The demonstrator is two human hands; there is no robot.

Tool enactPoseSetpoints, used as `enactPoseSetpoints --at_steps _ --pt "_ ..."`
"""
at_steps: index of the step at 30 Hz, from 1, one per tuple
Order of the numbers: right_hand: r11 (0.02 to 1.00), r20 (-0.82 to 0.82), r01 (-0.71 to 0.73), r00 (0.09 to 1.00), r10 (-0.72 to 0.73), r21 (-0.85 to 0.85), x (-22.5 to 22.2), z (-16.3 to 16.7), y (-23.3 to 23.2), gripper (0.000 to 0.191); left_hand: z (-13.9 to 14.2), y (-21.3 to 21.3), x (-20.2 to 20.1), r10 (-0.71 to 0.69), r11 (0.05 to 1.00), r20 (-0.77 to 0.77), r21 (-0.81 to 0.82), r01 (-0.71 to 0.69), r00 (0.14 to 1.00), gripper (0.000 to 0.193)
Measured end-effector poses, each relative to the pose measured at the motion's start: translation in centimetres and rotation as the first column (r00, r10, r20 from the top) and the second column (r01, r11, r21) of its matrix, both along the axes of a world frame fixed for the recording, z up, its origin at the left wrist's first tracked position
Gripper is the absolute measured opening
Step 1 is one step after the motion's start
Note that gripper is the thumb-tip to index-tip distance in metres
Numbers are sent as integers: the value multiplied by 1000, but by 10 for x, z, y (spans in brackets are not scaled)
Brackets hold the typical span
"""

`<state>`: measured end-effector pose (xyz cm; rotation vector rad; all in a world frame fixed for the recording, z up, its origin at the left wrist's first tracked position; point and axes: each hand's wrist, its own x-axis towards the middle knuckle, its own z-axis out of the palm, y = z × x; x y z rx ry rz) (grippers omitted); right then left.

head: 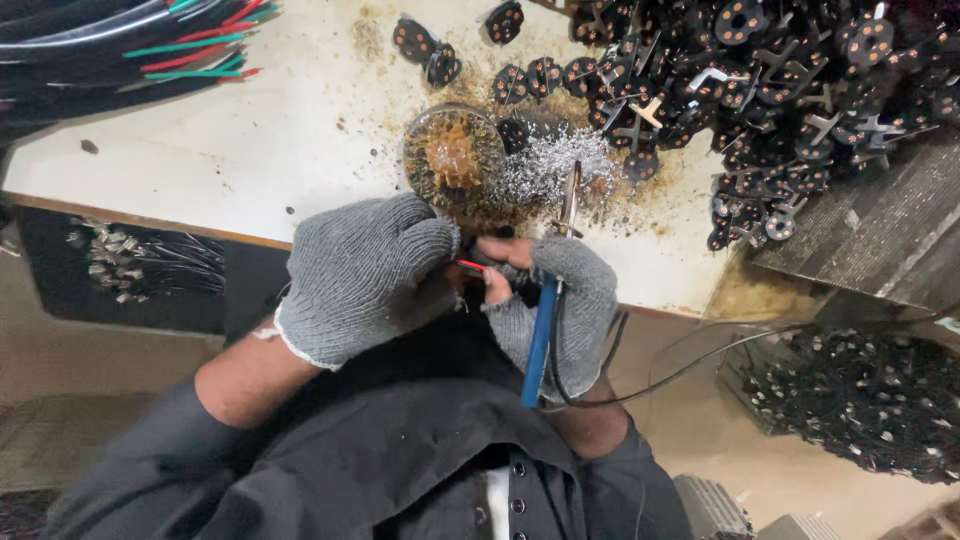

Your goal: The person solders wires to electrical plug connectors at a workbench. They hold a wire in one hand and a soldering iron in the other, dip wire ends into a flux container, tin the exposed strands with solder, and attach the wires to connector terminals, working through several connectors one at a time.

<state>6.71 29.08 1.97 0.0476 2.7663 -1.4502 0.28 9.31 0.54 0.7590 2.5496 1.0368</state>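
At the edge of a stained desk (250,160), the gloved left hand (365,275) closes around a red-tipped wire (470,266) while the right hand (560,300) grips a blue-handled soldering iron (545,320), apparently mid-solder, needing a steady tip next.

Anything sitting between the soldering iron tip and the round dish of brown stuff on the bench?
Only loose silvery solder scraps. They lie beside the round dish, under and around the tip of the soldering iron held in the right hand. Nothing solid blocks the way. The left hand stays nearer the bench edge.
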Motion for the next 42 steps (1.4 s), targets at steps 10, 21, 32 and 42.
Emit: enactPoseSetpoints --at_steps 10,21,32,42 --pt "987 -41 126 991 -131 -104 6 3 -9 27 -1 -1 2 -6 1000 -20 -13 6 1000 30" --pt "968 -192 129 966 -171 -214 20 -27 -7 45 2 -1 2 5 1000 -42 -2 -5 999 30" --pt "945 -325 13 937 -125 -328 19 -33 -7 49 0 -1 2 6 1000 -42 -11 -7 999 29" --pt "974 -230 31 969 -84 -226 15 -24 -2 59 -3 -2 2 18 1000 -32 -4 -18 999 28"
